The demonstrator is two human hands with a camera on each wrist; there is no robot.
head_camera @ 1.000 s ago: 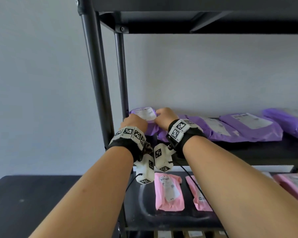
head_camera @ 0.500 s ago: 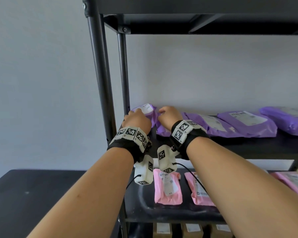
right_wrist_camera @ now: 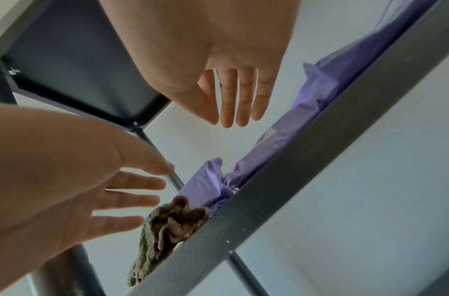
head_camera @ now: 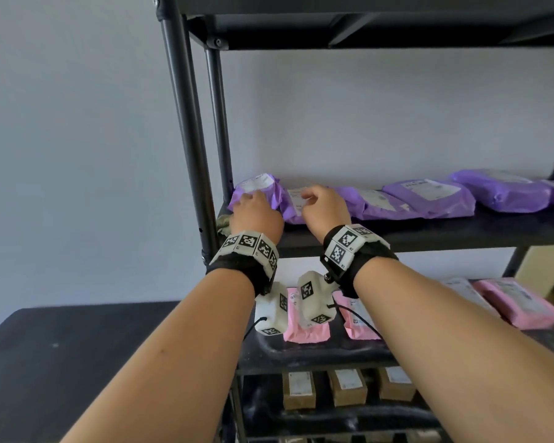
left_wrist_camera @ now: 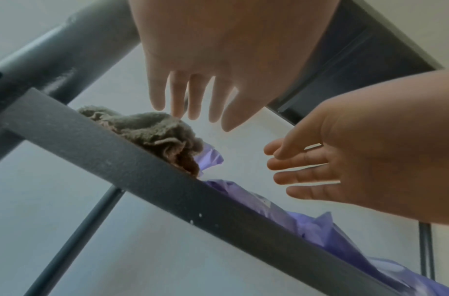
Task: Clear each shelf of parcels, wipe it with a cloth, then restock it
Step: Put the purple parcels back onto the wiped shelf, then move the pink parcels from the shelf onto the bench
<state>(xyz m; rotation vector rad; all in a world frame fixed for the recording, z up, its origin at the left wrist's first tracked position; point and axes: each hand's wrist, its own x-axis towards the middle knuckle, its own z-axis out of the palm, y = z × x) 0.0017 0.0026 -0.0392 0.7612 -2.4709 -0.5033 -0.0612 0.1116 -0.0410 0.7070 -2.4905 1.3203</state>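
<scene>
Crinkled purple plastic parcels [head_camera: 426, 196] line dark shelf [head_camera: 445, 233]; fuzzy crumpled cloth [left_wrist_camera: 152, 128] at edge; left hand [left_wrist_camera: 218, 60], right hand [right_wrist_camera: 218, 60] fingers straight, holding nothing

Cloth [head_camera: 223, 222] at shelf [head_camera: 429, 233] left end; parcels [head_camera: 426, 199] rowed rightward.

My right hand [right_wrist_camera: 218, 66] and left hand [right_wrist_camera: 66, 176] reached with straight, spread fingers over the shelf [right_wrist_camera: 307, 164] edge, above purple parcels [right_wrist_camera: 312, 94]; a crumpled cloth [right_wrist_camera: 167, 226] lay by the left fingertips.
</scene>
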